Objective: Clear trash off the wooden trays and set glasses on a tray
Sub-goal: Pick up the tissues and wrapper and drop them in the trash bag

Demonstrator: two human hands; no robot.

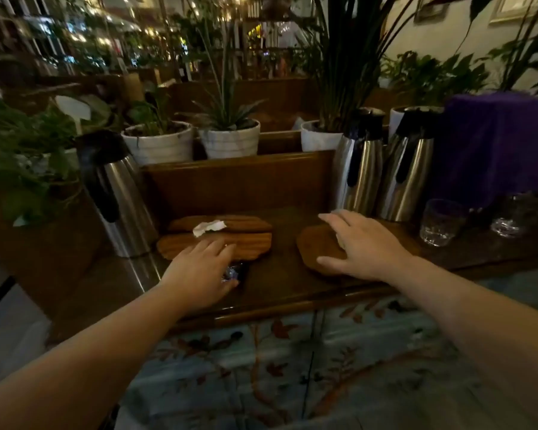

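Note:
Two wooden trays lie stacked at centre left, the lower one [249, 243] nearer me and the upper one [246, 223] behind. A crumpled white paper scrap [208, 227] rests across them. My left hand [199, 268] hovers at the lower tray's front edge, fingers curled over a shiny foil wrapper [232, 272]. A third wooden tray [319, 249] lies to the right, and my right hand [359, 243] rests spread on it, fingers apart, with something pale barely showing under the palm. A clear glass [441, 221] stands to the right, another glass [510, 221] beyond it.
Steel thermos jugs stand at left [118, 193] and right [359, 169], [407, 172]. White plant pots [159, 144] line the raised wooden ledge behind. A purple cloth [497, 144] covers something at far right. The dark wooden counter's front edge [292, 308] runs above a patterned carpet.

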